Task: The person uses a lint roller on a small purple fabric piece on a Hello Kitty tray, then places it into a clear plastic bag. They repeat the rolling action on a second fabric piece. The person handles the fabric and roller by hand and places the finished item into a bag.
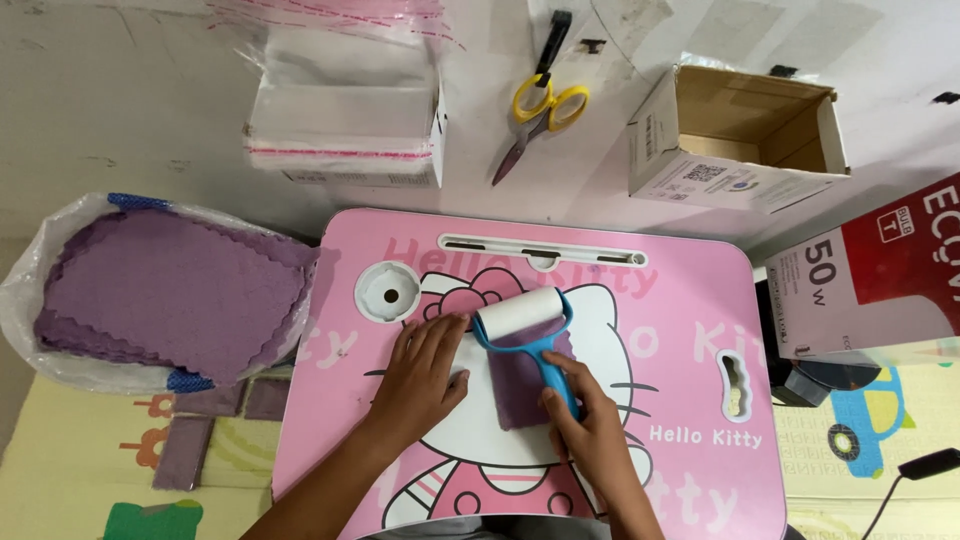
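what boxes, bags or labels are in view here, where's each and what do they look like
Open brown cardboard box: top right, white labelled side.
Red and white box: right edge, lying flat.
Clear sleeve stack: top centre-left, pink strips.
Clear plastic bag: left, holding purple cloths.

There was only one view, from a camera worn on the person's head. It looked almost straight down, fairly close, onto the pink lap table, with both forearms entering from the bottom edge and the floor around it showing.
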